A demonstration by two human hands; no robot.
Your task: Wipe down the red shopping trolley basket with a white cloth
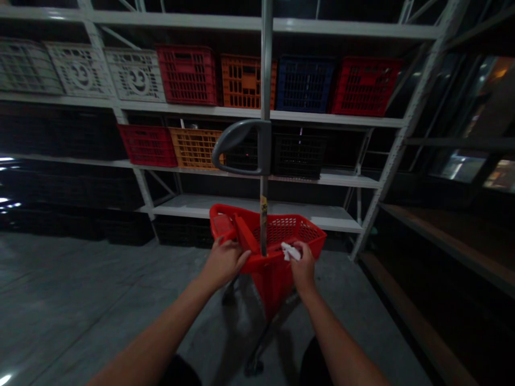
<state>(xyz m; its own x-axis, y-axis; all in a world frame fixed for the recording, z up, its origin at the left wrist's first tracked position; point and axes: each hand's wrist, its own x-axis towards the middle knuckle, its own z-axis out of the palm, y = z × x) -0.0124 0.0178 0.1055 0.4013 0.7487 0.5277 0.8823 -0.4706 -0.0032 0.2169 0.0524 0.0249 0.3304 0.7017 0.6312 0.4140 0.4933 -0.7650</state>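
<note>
A red plastic trolley basket (298, 231) stands on the floor in front of me, its grey pull handle (241, 145) raised on a metal pole. My left hand (224, 262) grips the near left rim of the basket, fingers curled over it. At the near right rim, my right hand (302, 267) is closed round a small white cloth (290, 251) pressed against the red plastic. The inside of the basket is mostly hidden.
Metal shelving (257, 115) stands behind the basket, holding white, red, orange, blue and black crates (187, 75). A second rack with brown wooden shelves (450, 241) runs along the right. The floor is grey concrete (80, 300).
</note>
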